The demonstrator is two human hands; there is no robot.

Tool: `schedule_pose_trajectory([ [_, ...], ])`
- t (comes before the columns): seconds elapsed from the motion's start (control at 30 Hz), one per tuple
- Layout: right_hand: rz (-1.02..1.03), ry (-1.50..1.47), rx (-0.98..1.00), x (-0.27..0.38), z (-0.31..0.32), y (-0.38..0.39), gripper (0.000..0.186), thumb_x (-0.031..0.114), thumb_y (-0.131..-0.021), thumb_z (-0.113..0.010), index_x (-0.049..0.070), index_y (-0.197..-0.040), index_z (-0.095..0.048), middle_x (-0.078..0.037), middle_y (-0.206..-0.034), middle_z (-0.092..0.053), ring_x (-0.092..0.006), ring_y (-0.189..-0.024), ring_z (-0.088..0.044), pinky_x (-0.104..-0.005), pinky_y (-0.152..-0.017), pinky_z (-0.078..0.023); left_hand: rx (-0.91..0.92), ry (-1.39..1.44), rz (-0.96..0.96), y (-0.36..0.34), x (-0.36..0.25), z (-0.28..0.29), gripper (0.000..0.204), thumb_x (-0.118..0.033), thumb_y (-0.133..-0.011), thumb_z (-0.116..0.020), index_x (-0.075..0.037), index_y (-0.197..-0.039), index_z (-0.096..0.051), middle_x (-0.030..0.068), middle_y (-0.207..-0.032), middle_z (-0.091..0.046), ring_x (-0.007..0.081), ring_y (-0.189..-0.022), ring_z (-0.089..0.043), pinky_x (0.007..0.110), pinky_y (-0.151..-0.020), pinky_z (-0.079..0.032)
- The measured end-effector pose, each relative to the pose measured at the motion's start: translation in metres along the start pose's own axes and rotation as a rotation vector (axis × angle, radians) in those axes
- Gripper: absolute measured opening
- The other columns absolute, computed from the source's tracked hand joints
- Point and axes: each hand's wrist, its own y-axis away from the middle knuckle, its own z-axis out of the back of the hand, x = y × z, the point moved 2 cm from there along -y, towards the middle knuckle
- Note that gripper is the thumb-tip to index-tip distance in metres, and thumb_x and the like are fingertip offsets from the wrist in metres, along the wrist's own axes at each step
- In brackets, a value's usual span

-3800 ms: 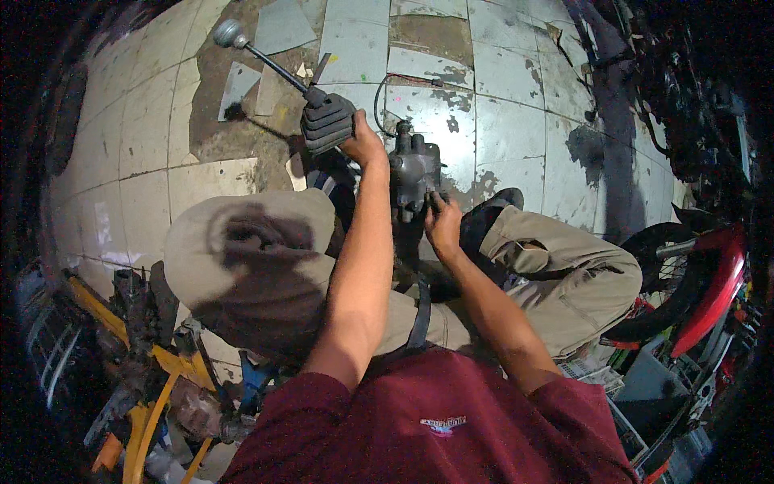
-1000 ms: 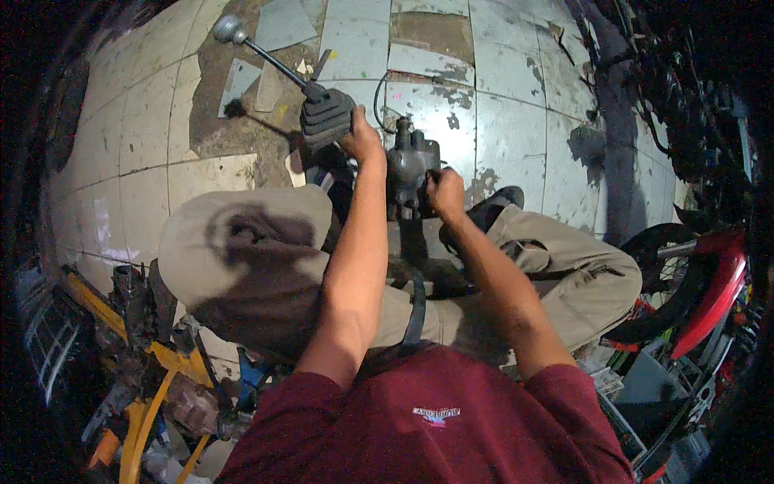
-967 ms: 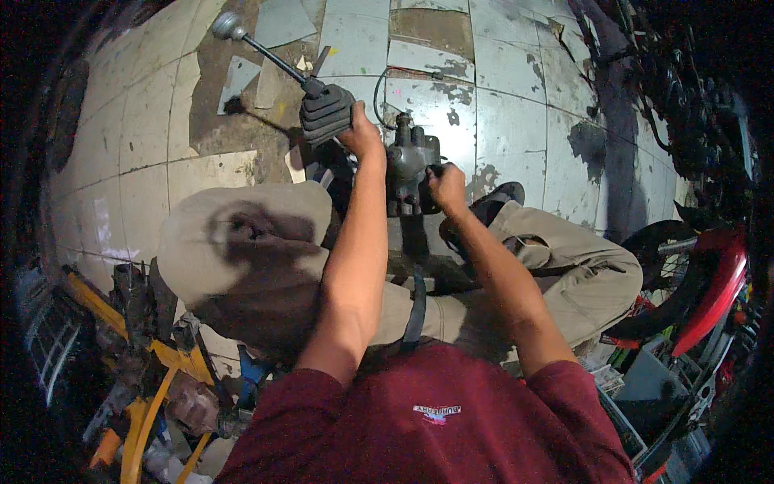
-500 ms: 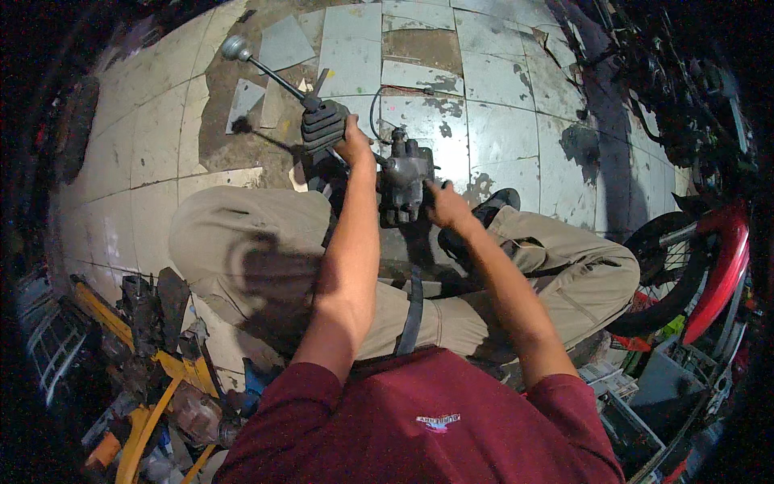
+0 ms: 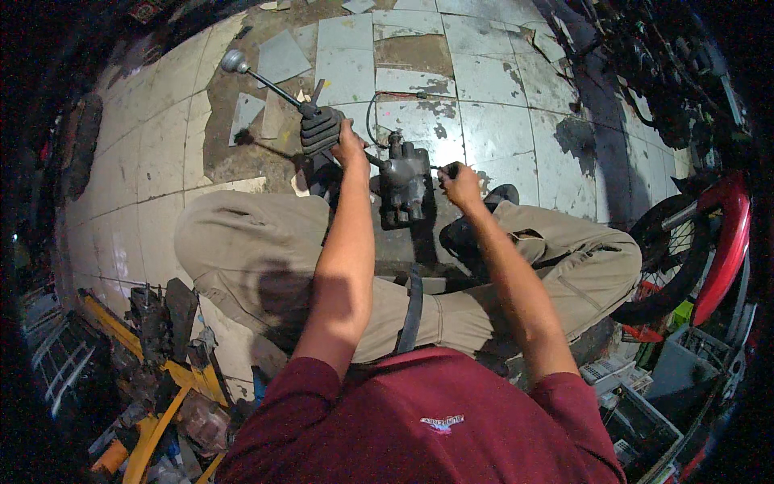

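Observation:
A long metal lever (image 5: 274, 87) with a round grey knob (image 5: 235, 61) runs up to the left from a ribbed black rubber boot (image 5: 322, 129). My left hand (image 5: 349, 145) is closed around the base of the boot. Just right of it, a dark metal block (image 5: 405, 184) with several rounded stubs looks joined to the lever by a short rod. My right hand (image 5: 463, 189) is beside the block's right side, thumb and fingers pinched together. A thin dark piece shows at those fingertips, too small to name.
A thin cable (image 5: 372, 109) curves over cracked floor tiles (image 5: 500, 137) behind the block. Loose tile pieces (image 5: 284, 53) lie near the knob. My crossed legs (image 5: 250, 242) frame the work. A red motorcycle fender and wheel (image 5: 720, 250) stand right; yellow metal parts (image 5: 157, 419) lie at lower left.
My right hand has drawn back from the block's side, up and to the right, with its fingers now pinched. My left hand keeps its hold, shifting only slightly.

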Motion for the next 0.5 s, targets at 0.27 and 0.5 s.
schedule_pose_trajectory([
  [0.27,0.240,0.238,0.057,0.026,-0.058,0.072,0.051,-0.001,-0.075,-0.049,-0.005,-0.125,-0.038,-0.032,-0.100,-0.048,-0.0466,-0.079,-0.054,-0.0472,-0.068,-0.047,-0.028,-0.065,0.093,0.007,-0.004,0.000,0.037,-0.022,-0.072,-0.065,-0.012,-0.052,-0.036,-0.0002,-0.047,-0.033,0.0133,-0.041,-0.033,0.032,-0.043,-0.035],
  [0.5,0.386,0.272,0.122,0.019,-0.071,0.059,0.061,0.002,-0.075,-0.045,-0.012,-0.131,-0.025,-0.026,-0.070,-0.058,-0.0410,-0.066,-0.059,-0.0476,-0.058,-0.048,-0.069,-0.015,0.097,-0.017,0.012,0.005,0.031,-0.021,-0.069,-0.067,-0.013,-0.056,-0.040,-0.0011,-0.050,-0.036,0.0139,-0.040,-0.034,0.031,-0.042,-0.032],
])
